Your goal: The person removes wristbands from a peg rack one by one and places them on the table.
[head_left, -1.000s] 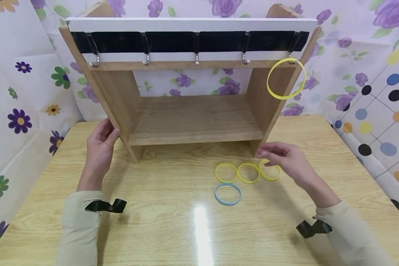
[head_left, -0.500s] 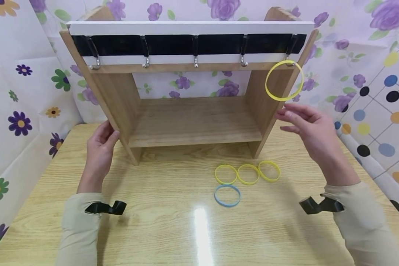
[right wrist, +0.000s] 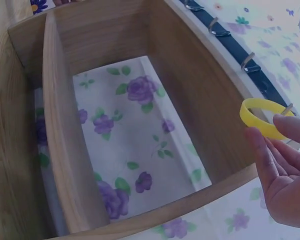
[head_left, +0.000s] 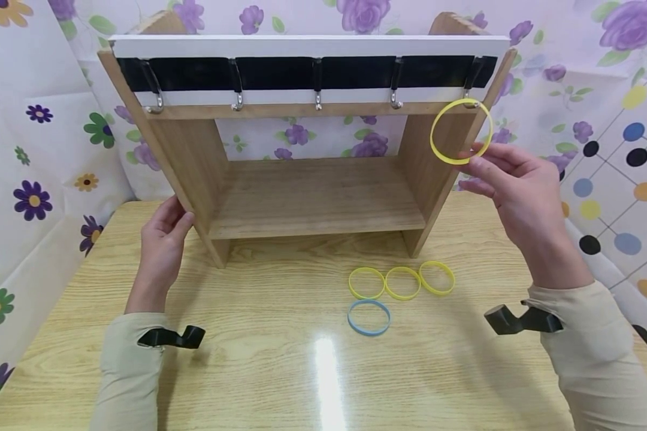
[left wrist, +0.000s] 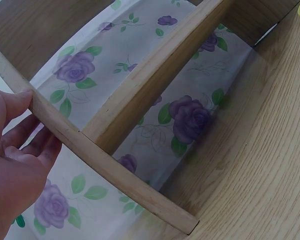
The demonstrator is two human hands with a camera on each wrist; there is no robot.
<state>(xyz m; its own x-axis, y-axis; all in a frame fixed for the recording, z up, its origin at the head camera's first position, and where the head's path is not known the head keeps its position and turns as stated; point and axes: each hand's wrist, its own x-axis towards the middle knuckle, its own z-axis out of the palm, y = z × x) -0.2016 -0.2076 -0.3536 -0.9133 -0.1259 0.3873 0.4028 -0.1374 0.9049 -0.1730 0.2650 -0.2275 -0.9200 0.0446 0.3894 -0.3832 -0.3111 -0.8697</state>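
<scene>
My right hand (head_left: 525, 200) pinches the lower edge of a yellow wristband (head_left: 432, 133) between thumb and fingers. That band hangs from the rightmost hook (head_left: 466, 90) of the rack. In the right wrist view, the thumb and fingertips meet the yellow band (right wrist: 246, 114) at its near side. My left hand (head_left: 163, 245) grips the front edge of the left side panel (head_left: 186, 185) of the wooden shelf unit (head_left: 318, 197), thumb in front and fingers behind, as the left wrist view also shows.
Three yellow wristbands (head_left: 402, 299) lie in a row on the wooden table (head_left: 259, 359), in front of the unit's right leg. A blue wristband (head_left: 368, 333) lies just nearer. Along the unit's top runs a black-and-white rail (head_left: 277, 73) with several bare metal hooks (head_left: 318, 102).
My right hand has risen from beside the yellow wristbands on the table to the hanging one and taken hold of its lower edge. My left hand keeps its grip on the side panel.
</scene>
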